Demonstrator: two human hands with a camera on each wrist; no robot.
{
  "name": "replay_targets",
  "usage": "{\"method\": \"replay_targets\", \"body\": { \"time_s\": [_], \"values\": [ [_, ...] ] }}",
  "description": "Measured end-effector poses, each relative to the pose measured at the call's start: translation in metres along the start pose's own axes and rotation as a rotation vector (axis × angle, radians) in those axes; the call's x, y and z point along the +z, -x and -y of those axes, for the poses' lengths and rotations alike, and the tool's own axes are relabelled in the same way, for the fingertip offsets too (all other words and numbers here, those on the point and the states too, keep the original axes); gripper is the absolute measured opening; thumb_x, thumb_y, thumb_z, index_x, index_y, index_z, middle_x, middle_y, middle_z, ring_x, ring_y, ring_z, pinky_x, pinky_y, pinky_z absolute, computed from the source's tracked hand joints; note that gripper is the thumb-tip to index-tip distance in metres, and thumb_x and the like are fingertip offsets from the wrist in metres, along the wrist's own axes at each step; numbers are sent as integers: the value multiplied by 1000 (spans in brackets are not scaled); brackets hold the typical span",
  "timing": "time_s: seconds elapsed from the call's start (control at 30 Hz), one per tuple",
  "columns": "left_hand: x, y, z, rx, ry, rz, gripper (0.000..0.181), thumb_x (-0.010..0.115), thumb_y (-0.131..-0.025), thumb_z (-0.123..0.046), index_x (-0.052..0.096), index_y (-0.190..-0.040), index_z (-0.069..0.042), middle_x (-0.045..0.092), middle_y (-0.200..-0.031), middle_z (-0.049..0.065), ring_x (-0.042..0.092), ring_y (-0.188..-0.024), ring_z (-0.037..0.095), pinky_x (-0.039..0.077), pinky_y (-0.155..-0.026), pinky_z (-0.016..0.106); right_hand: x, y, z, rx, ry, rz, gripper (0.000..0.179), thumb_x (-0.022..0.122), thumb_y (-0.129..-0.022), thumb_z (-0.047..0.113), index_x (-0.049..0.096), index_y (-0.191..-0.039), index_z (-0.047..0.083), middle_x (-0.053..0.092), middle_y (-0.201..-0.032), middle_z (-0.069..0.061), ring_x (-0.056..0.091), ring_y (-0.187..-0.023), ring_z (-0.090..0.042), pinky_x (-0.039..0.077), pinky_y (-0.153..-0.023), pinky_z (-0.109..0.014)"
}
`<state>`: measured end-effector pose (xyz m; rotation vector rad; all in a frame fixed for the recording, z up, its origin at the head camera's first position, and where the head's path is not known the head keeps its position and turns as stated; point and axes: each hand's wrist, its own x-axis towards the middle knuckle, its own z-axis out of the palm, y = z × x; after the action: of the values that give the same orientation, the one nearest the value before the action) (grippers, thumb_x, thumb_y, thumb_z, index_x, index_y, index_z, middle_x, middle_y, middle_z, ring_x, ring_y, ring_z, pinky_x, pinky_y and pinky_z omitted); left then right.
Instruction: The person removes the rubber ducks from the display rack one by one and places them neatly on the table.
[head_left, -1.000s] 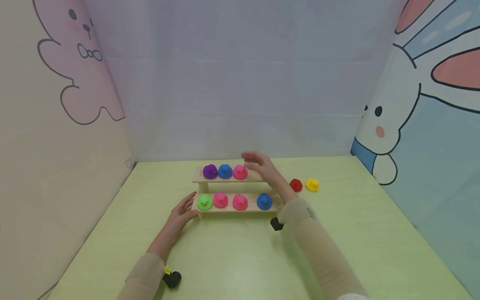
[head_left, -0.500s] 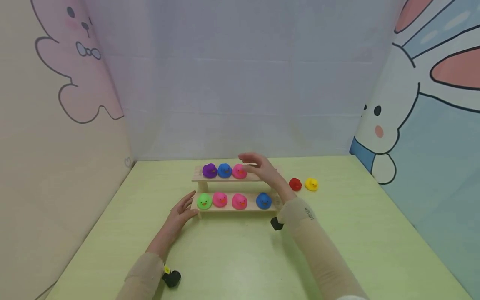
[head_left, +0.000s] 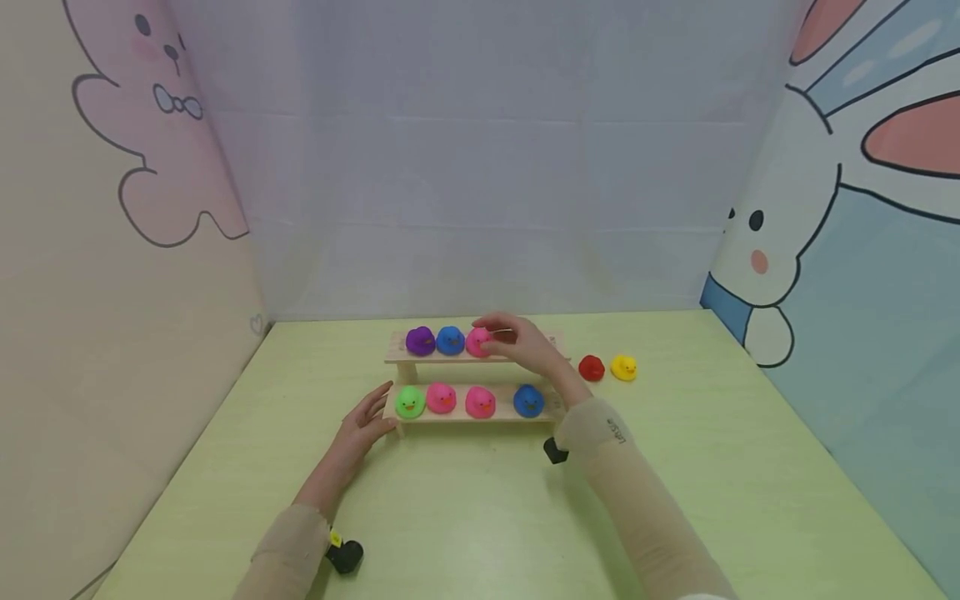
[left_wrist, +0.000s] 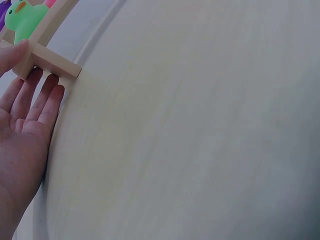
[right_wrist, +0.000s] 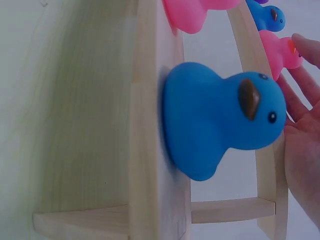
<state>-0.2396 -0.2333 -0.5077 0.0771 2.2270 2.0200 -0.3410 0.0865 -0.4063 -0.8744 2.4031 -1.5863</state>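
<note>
A two-step wooden rack (head_left: 504,405) bears several rubber ducks. On its upper step sit a purple duck (head_left: 420,341), a blue duck (head_left: 450,340) and a pink rubber duck (head_left: 476,342). My right hand (head_left: 531,348) has thumb and fingers around that pink duck, thumb at its head in the right wrist view. With my left hand (head_left: 366,427) I hold the rack's left end, thumb on the front and fingers behind the leg. Along the lower step stand a green duck (head_left: 410,403), two pink ducks and a blue duck (right_wrist: 220,120).
Right of the rack, a red duck (head_left: 592,368) and a yellow duck (head_left: 624,368) lie on the pale green table (head_left: 465,517). A white curtain hangs behind, with cartoon-printed walls at both sides. Black wrist cameras (head_left: 345,557) stick out from the sleeves.
My right hand has moved slightly left and down, and its fingers have closed in around the upper pink duck. My left hand stays at the rack's end.
</note>
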Motion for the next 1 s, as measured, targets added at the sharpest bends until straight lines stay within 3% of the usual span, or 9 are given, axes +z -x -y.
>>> {"method": "replay_targets", "body": {
  "time_s": [0.23,0.47,0.7,1.0],
  "values": [
    [0,1,-1,9,-11,4,69,60,-97,-16,27,-157,-23,35,-159,13,40,-143,35,28,-121,50,1,0,1,-7,76,-1,40,69,-93,21,60,-132,13,62,-129,-8,58,-124,-25,47,-111,-40],
    [1,2,-1,6,-7,4,69,60,-97,-16,27,-157,-24,34,-160,12,41,-142,33,29,-120,48,0,0,1,-10,64,7,42,68,-93,21,59,-133,9,63,-130,-13,58,-123,-29,46,-111,-44],
    [1,2,-2,3,-3,4,69,60,-97,-16,26,-157,-24,34,-160,12,40,-143,34,28,-121,49,-4,15,38,1,55,33,40,65,-94,11,58,-132,-1,62,-129,-19,58,-122,-33,47,-111,-45],
    [0,0,0,-1,-21,-2,68,60,-97,-18,27,-157,-25,35,-160,11,41,-142,31,29,-121,49,-4,13,35,1,34,23,40,65,-94,9,58,-132,-2,61,-129,-21,57,-123,-35,47,-111,-45]
  ]
}}
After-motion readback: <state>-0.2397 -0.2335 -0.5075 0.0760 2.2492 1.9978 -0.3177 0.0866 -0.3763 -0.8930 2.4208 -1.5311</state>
